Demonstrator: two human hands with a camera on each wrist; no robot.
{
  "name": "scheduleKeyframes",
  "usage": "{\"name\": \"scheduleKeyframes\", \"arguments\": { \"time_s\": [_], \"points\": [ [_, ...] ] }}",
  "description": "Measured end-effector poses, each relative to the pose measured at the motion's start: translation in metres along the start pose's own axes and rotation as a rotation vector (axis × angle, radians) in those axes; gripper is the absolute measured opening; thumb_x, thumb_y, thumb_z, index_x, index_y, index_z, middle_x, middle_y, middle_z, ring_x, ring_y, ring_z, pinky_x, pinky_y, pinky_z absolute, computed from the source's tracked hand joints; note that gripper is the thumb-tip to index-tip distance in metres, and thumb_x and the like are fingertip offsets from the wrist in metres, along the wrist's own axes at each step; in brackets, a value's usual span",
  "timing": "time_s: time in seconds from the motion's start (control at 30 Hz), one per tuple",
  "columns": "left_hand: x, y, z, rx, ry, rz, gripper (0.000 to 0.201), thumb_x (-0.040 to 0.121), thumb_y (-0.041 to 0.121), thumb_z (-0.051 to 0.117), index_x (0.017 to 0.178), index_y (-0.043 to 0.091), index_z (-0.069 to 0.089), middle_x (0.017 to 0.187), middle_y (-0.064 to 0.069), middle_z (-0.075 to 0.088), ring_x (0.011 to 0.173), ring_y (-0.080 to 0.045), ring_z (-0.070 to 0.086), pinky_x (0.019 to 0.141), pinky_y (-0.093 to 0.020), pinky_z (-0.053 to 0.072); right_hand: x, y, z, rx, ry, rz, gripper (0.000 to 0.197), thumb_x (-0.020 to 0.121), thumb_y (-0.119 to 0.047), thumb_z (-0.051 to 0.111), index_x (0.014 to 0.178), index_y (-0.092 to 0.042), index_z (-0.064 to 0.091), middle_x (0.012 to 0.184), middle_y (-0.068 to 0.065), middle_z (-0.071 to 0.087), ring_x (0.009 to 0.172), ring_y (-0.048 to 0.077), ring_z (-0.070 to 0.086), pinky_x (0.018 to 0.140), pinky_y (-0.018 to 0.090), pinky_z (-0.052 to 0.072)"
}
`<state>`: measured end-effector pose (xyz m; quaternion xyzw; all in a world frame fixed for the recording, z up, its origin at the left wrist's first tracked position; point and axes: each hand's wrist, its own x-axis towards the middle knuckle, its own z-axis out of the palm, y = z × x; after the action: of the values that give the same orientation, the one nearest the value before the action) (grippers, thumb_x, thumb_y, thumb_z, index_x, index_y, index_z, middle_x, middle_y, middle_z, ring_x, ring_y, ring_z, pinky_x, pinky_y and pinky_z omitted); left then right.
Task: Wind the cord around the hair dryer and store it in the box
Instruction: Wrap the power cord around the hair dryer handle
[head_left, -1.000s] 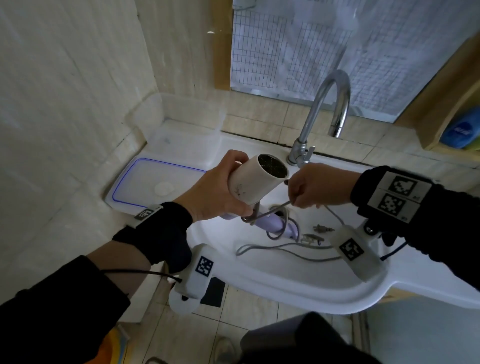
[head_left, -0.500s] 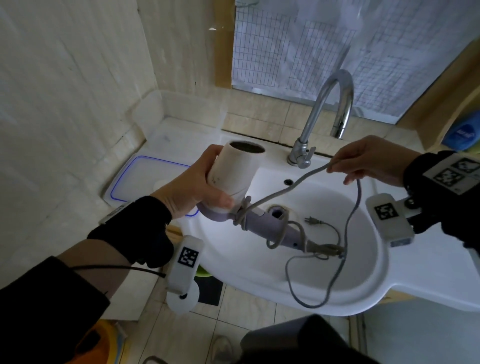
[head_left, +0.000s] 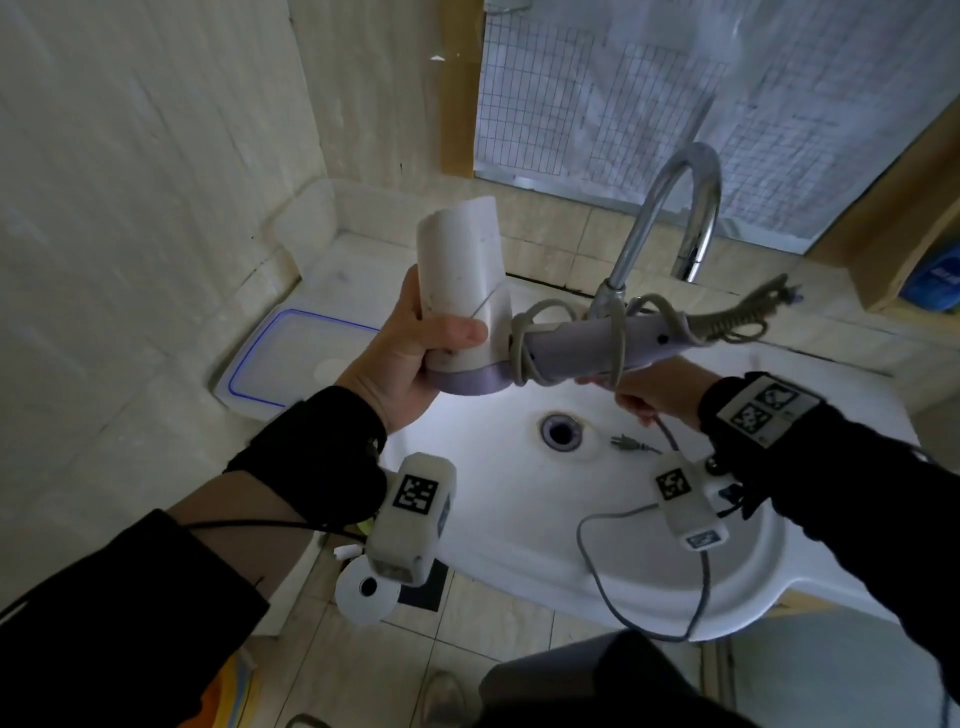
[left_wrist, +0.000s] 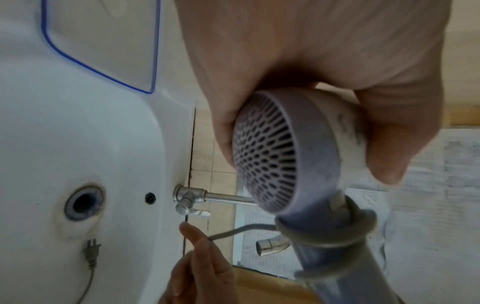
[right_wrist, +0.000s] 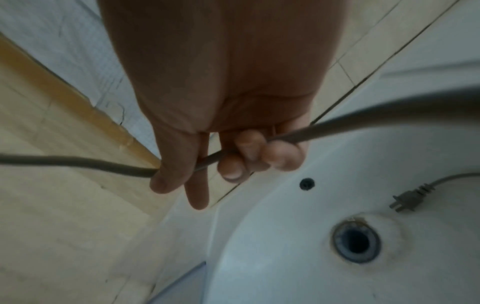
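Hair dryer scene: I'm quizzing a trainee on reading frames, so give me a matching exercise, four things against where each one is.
Things:
1. hair dryer
2. plug
3. cord
4. box lid

Places:
A. lying in the basin near the drain
B. pinched in the right hand
C. flat on the counter left of the sink
D. gripped by its barrel in the left hand

Pairs: 1-D, 2-A, 3-B, 4-C
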<state>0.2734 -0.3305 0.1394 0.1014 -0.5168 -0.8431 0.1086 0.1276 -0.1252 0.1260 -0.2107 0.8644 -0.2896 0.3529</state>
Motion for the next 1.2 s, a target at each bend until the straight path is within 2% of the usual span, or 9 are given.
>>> {"name": "scheduleKeyframes", "arguments": {
  "time_s": [0.13, 0.27, 0.4, 0.5, 0.67, 0.77, 0.93, 1.1, 1.2],
  "points": [
    [0.003, -0.002, 0.007, 0.059, 0.125, 0.086, 0.071, 0.045, 0.014, 0.073, 0.109, 0.019, 0.042, 0.102, -0.004, 0.056, 0.090, -0.021, 0.060, 0.073, -0.035, 0.054, 0.001, -0.002, 0.020, -0.056, -0.060, -0.008, 0.018, 0.091, -0.031, 0.055, 0.093, -0.022, 0.070, 0.047, -0.001, 0.042, 0.039, 0.012, 0.033, 0.043, 0.023, 0.032],
    [0.005, -0.004, 0.013, 0.182, 0.233, 0.166, 0.068, 0.042, 0.022, 0.075, 0.100, 0.031, 0.042, 0.096, 0.006, 0.059, 0.083, -0.009, 0.064, 0.072, -0.030, 0.055, -0.001, -0.003, 0.035, -0.206, -0.100, -0.038, 0.028, 0.092, -0.034, 0.054, 0.065, -0.029, 0.060, 0.050, -0.001, 0.046, 0.034, 0.008, 0.039, 0.041, 0.017, 0.036],
    [0.007, -0.006, 0.019, 0.291, 0.269, 0.241, 0.073, 0.045, 0.011, 0.078, 0.104, 0.026, 0.038, 0.094, 0.006, 0.058, 0.072, 0.003, 0.064, 0.063, -0.016, 0.052, -0.005, -0.004, 0.046, -0.357, -0.147, -0.075, 0.025, 0.092, -0.038, 0.050, 0.070, -0.029, 0.057, 0.053, -0.001, 0.049, 0.046, 0.004, 0.046, 0.062, 0.020, 0.040],
    [0.006, -0.009, 0.024, 0.392, 0.252, 0.283, 0.071, 0.049, 0.009, 0.078, 0.102, 0.033, 0.037, 0.096, 0.005, 0.057, 0.079, -0.008, 0.065, 0.064, -0.022, 0.054, -0.011, -0.009, 0.052, -0.480, -0.176, -0.106, 0.040, 0.093, -0.042, 0.047, 0.055, -0.033, 0.045, 0.051, -0.005, 0.048, 0.051, 0.002, 0.045, 0.074, 0.024, 0.038],
    [0.000, -0.012, 0.028, 0.669, 0.169, 0.311, 0.074, 0.047, 0.027, 0.081, 0.099, 0.052, 0.035, 0.101, 0.013, 0.056, 0.090, -0.019, 0.064, 0.068, -0.036, 0.059, -0.032, -0.021, 0.055, -0.594, -0.227, -0.200, 0.029, 0.092, -0.047, 0.046, 0.095, -0.027, 0.068, 0.063, -0.012, 0.046, 0.073, 0.011, 0.045, 0.086, 0.026, 0.039],
    [-0.004, -0.012, 0.031, 0.807, 0.115, 0.325, 0.073, 0.052, 0.023, 0.082, 0.101, 0.048, 0.034, 0.101, 0.017, 0.053, 0.089, -0.012, 0.061, 0.065, -0.026, 0.053, -0.043, -0.024, 0.051, -0.597, -0.239, -0.246, 0.032, 0.090, -0.047, 0.049, 0.108, -0.028, 0.068, 0.077, -0.008, 0.057, 0.081, 0.009, 0.049, 0.086, 0.025, 0.040],
    [-0.007, -0.014, 0.034, 0.945, 0.054, 0.300, 0.076, 0.057, 0.020, 0.085, 0.109, 0.038, 0.032, 0.099, 0.022, 0.051, 0.091, -0.016, 0.059, 0.070, -0.029, 0.054, -0.056, -0.027, 0.036, -0.621, -0.260, -0.280, 0.032, 0.090, -0.030, 0.056, 0.121, -0.027, 0.062, 0.085, -0.006, 0.051, 0.082, 0.008, 0.046, 0.078, 0.019, 0.033],
    [-0.004, -0.017, 0.035, 1.036, -0.010, 0.309, 0.076, 0.056, 0.021, 0.085, 0.108, 0.035, 0.032, 0.095, 0.021, 0.049, 0.084, -0.008, 0.055, 0.064, -0.015, 0.042, -0.064, -0.031, 0.021, -0.604, -0.198, -0.281, 0.028, 0.088, -0.017, 0.056, 0.113, -0.025, 0.067, 0.080, -0.007, 0.053, 0.068, 0.004, 0.047, 0.079, 0.021, 0.043],
    [-0.003, -0.017, 0.037, 1.081, -0.024, 0.315, 0.074, 0.056, 0.023, 0.085, 0.111, 0.029, 0.037, 0.094, 0.022, 0.049, 0.083, -0.009, 0.054, 0.064, -0.013, 0.041, -0.063, -0.034, 0.013, -0.574, -0.169, -0.289, 0.023, 0.087, -0.017, 0.056, 0.105, -0.020, 0.071, 0.064, -0.012, 0.052, 0.057, -0.003, 0.047, 0.065, 0.013, 0.042]
  ]
}}
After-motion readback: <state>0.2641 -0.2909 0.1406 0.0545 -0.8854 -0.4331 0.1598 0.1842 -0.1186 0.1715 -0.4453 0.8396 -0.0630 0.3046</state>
